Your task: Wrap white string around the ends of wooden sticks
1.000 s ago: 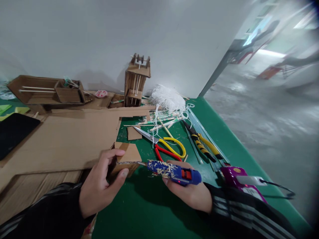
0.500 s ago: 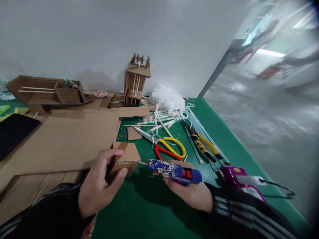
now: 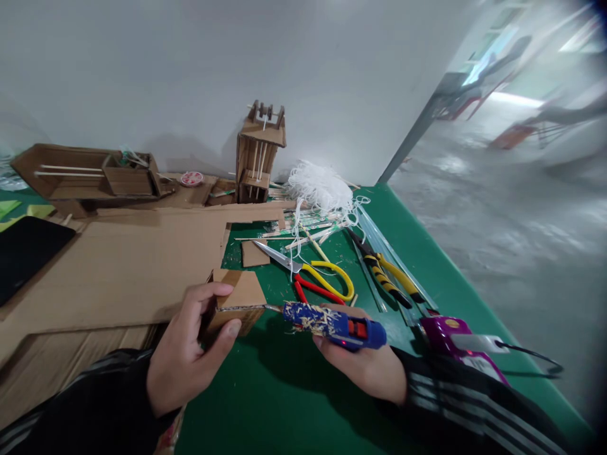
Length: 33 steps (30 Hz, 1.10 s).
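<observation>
My left hand (image 3: 192,347) is closed on a small cardboard box (image 3: 244,291), thumb on its near side and fingers over the top and far side. My right hand (image 3: 363,366) grips a blue glue gun (image 3: 322,322) with a red part near its rear and dried glue and wood bits stuck on its body. Its nozzle points left and meets the right end of the box's upper near edge. A whitish line of glue runs along that edge. Behind the glue gun lie scissors (image 3: 327,291) with one red and one yellow handle.
Pliers (image 3: 391,278), clear glue sticks (image 3: 379,234), tangled white string (image 3: 317,186) and a purple plugged-in device (image 3: 446,332) lie to the right. Cardboard sheets (image 3: 156,253) cover the left. Cardboard models (image 3: 260,158) stand by the wall. A black pad (image 3: 33,253) lies far left.
Very little differs. The glue gun and my right hand have shifted slightly right, with the nozzle still at the box edge. My left hand keeps its hold on the box.
</observation>
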Tool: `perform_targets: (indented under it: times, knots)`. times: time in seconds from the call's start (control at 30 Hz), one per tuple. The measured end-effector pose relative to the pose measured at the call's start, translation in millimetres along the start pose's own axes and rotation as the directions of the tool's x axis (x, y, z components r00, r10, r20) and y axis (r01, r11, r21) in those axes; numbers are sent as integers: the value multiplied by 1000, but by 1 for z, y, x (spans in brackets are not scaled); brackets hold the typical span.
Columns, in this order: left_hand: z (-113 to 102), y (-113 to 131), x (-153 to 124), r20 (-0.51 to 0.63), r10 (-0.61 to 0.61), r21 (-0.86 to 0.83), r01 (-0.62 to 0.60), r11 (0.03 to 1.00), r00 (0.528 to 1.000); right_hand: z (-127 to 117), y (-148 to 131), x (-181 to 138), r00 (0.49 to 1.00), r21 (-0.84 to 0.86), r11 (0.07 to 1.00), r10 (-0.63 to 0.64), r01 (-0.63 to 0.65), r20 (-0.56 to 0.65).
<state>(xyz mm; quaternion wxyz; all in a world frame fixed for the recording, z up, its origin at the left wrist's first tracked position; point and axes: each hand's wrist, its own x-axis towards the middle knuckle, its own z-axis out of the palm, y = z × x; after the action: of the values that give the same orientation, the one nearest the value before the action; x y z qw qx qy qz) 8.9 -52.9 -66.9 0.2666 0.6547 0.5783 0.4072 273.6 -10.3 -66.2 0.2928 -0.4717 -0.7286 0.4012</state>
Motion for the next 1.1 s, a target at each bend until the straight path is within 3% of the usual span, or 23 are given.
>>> perform_targets:
  times: [0.27,0.57,0.87,1.0,1.1]
  knots:
    - [0,2,1,4,-1,18,1,1000,1000,2,4,-3,999,-12,1000,19,-19,-36]
    - [-2,2,0,-1,-1,13,1,1000,1000,1,-1,1,996,56,996,60,-63,63]
    - [4,8,-2,-23,-27,-17,26,1000,999,5,-10,11,977,246,949,210,-195,-37]
    - [3,5,-3,26,-35,27,34,999,999,-2,-11,16,976,202,963,201,-180,-88]
    - [3,4,-2,67,-15,124,6,992,998,-20,-14,14,972,131,981,165,-144,-166]
